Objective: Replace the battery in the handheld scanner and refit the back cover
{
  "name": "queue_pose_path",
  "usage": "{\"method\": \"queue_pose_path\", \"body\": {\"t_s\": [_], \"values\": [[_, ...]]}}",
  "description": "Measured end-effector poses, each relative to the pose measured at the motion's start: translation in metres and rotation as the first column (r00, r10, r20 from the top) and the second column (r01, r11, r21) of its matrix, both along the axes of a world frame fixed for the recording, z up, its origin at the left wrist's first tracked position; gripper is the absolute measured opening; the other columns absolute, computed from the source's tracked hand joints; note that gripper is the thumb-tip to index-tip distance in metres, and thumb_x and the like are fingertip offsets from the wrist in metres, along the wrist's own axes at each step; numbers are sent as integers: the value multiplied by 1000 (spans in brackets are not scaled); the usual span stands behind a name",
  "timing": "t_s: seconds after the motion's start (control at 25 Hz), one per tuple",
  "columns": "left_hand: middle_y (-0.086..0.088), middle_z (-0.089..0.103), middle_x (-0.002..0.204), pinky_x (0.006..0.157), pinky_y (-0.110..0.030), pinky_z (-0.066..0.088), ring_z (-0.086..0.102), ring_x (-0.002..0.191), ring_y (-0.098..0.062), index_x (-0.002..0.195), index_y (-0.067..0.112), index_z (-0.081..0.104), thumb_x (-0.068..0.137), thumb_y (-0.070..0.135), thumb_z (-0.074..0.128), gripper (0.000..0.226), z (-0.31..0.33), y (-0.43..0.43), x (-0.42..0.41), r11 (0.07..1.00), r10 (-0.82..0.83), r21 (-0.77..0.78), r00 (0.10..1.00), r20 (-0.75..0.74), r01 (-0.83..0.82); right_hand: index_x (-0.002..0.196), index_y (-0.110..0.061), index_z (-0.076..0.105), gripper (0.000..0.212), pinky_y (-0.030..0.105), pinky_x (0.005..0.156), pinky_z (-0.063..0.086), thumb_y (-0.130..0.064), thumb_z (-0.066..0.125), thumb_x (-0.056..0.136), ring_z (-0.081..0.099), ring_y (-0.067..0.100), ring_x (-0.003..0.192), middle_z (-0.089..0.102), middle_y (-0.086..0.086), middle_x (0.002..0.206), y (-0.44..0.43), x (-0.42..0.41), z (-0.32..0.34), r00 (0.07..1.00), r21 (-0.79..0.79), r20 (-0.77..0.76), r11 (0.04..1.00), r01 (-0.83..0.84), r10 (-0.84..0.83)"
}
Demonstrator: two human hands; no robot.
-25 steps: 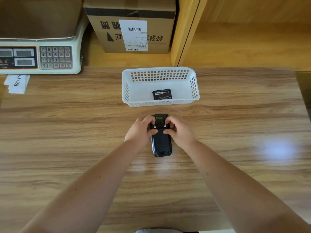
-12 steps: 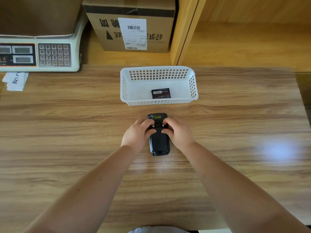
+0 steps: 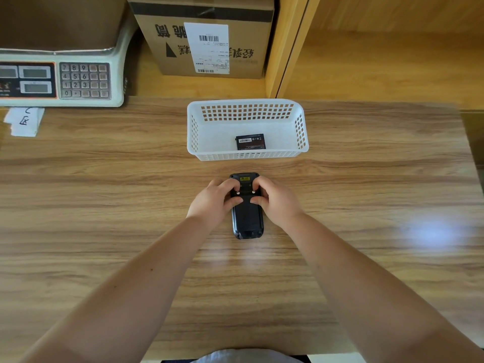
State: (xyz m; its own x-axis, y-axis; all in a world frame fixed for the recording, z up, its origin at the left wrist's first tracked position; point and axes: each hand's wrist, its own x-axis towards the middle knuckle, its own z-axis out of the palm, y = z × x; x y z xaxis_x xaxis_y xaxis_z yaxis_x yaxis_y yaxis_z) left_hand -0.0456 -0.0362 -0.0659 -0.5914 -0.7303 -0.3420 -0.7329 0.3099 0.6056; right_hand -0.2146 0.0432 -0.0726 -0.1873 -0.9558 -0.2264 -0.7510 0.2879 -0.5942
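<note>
A black handheld scanner [image 3: 247,218] lies face down in the middle of the wooden table, its back cover on and a yellow label near its far end. My left hand [image 3: 213,201] grips its left side and my right hand [image 3: 277,203] its right side. Both thumbs press on the upper part of the back, just below two small silver studs. A black battery [image 3: 250,141] with a white label lies flat in the white plastic basket [image 3: 195,132] beyond the scanner.
An electronic scale [image 3: 60,77] with a keypad stands at the far left, with white paper slips [image 3: 25,120] in front of it. A cardboard box [image 3: 207,38] sits behind the basket, beside a wooden upright [image 3: 288,45].
My hands stay on the scanner, which lies in the same place. The thumbs have shifted slightly on its back, now pressing just below the silver studs.
</note>
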Motion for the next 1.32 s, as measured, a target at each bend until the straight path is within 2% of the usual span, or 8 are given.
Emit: {"method": "queue_pose_path", "body": {"t_s": [0.16, 0.28, 0.4, 0.64, 0.8, 1.08, 1.32], "values": [[0, 53, 112, 75, -38, 52, 57, 88, -24, 109, 23, 57, 91, 32, 64, 21, -2, 0, -1, 1000, 1, 5, 1000, 13, -2, 94, -24, 51, 21, 36, 75, 37, -32, 67, 83, 53, 17, 70, 49, -11, 65, -3, 0, 0, 999, 81, -30, 996, 40, -38], [-1, 54, 115, 76, -39, 52, 58, 92, -25, 107, 21, 57, 91, 31, 64, 20, -3, 1, -2, 1000, 16, 6, 1000, 14, -16, 92, -25, 50, 20, 37, 80, 36, -32, 67, 83, 55, 17, 71, 54, -10, 68, -3, 1, 0, 997, 105, -22, 992, 69, -68], [3, 53, 110, 77, -40, 52, 56, 96, -23, 103, 22, 57, 90, 29, 66, 18, -6, 4, -2, 997, 78, 13, 997, -18, -78, 90, -25, 51, 20, 37, 79, 37, -30, 68, 83, 56, 17, 71, 58, -8, 71, -2, 2, -1, 994, 101, 8, 989, 105, -107], [4, 56, 96, 77, -41, 51, 56, 93, -24, 91, 24, 57, 85, 22, 71, 15, -11, 12, -7, 976, 218, 40, 972, -84, -216, 85, -26, 52, 20, 41, 79, 46, -25, 72, 81, 54, 13, 65, 53, -11, 65, 0, 7, -5, 972, 87, 87, 973, 213, -220], [6, 56, 91, 73, -39, 51, 56, 90, -23, 90, 22, 59, 84, 20, 71, 14, -11, 17, -10, 952, 307, 38, 947, -97, -305, 84, -26, 52, 19, 39, 71, 48, -24, 71, 81, 54, 13, 64, 55, -8, 65, -1, 9, -6, 962, 89, 111, 966, 241, -251], [6, 56, 93, 69, -39, 52, 56, 90, -23, 94, 21, 59, 88, 21, 67, 10, -10, 22, -10, 951, 306, -12, 948, -92, -308, 81, -28, 50, 21, 38, 71, 44, -23, 71, 81, 47, 4, 57, 48, -11, 58, -1, 10, -8, 958, 77, 110, 963, 257, -265], [6, 55, 94, 71, -37, 49, 53, 93, -22, 95, 19, 58, 89, 20, 65, 9, -10, 23, -11, 955, 292, -29, 951, -102, -296, 81, -27, 50, 20, 35, 68, 42, -23, 70, 81, 47, 4, 57, 49, -11, 57, -1, 10, -10, 954, 81, 119, 961, 265, -274]]}}
